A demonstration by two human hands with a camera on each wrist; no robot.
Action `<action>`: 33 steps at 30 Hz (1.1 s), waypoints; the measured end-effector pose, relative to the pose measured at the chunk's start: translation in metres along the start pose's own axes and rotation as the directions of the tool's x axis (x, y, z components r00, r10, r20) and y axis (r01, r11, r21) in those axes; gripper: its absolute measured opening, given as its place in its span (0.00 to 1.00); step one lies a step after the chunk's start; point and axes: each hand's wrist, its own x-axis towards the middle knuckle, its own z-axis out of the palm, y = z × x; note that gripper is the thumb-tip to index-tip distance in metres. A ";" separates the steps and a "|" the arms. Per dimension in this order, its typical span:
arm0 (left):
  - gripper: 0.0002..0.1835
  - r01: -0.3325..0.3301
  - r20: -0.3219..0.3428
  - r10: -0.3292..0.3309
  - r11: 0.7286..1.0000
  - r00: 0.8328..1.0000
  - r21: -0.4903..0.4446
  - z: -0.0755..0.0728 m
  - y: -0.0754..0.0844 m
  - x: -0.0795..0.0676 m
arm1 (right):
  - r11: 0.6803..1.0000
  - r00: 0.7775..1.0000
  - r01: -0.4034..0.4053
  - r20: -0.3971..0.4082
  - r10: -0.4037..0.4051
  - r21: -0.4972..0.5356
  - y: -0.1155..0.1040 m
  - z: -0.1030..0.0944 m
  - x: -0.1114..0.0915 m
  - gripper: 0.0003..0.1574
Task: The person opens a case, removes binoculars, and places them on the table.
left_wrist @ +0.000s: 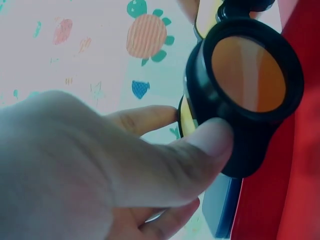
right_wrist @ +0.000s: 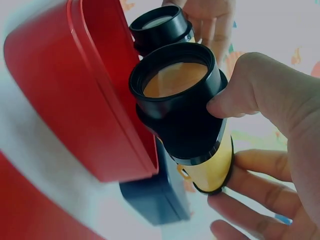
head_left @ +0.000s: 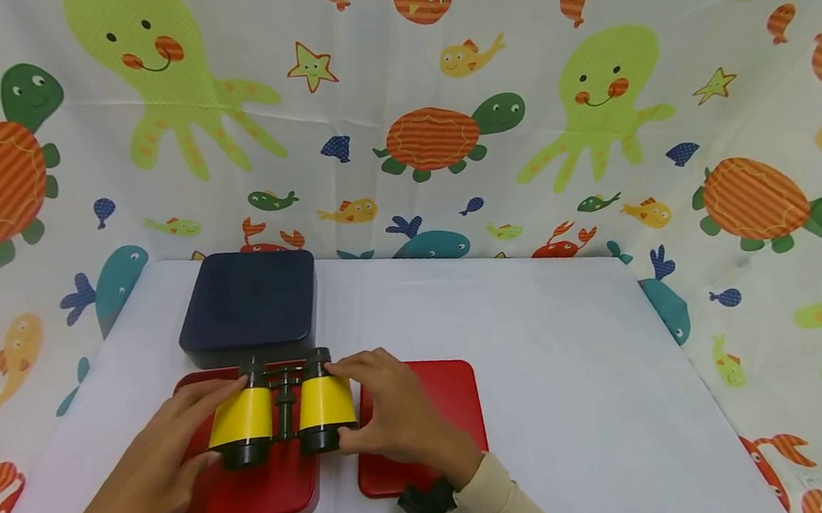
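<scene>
A pair of yellow and black binoculars (head_left: 286,407) is held by both hands over a red box (head_left: 272,505). My left hand (head_left: 151,468) grips the left barrel, its thumb on the black lens end and its fingers along the far side, as the left wrist view shows. On the other barrel, my right hand (head_left: 397,408) has its thumb at the black lens rim and fingers toward the narrow end. Both large lenses (right_wrist: 175,80) face back toward the person, with the eyepieces pointing to the back of the table.
Behind the red box stands a dark blue box (head_left: 246,299) with rounded corners. A second, flatter red piece (head_left: 456,402) lies to the right, partly under my right forearm. White cloth (head_left: 566,374) covers the table, and a curtain (head_left: 359,53) printed with sea animals hangs behind it.
</scene>
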 end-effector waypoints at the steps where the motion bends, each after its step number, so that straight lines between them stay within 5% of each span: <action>1: 0.53 -0.016 -0.009 0.016 1.000 1.000 0.003 0.001 0.003 0.001 | 1.000 1.000 -0.010 0.001 0.010 0.006 0.002 -0.002 -0.003 0.49; 8: 0.52 -0.128 -0.068 0.129 0.992 0.989 0.020 0.012 0.021 0.011 | 0.997 0.997 -0.073 -0.004 0.073 0.031 0.015 -0.014 -0.019 0.49; 18: 0.50 -0.216 -0.069 0.215 0.976 0.974 -0.003 0.028 0.046 0.025 | 0.985 0.989 -0.138 -0.039 0.142 0.106 0.034 -0.033 -0.044 0.47; 33: 0.49 -0.204 0.050 0.211 0.971 0.976 -0.126 0.058 0.076 0.048 | 0.981 0.980 -0.154 -0.106 0.167 0.119 0.069 -0.058 -0.083 0.49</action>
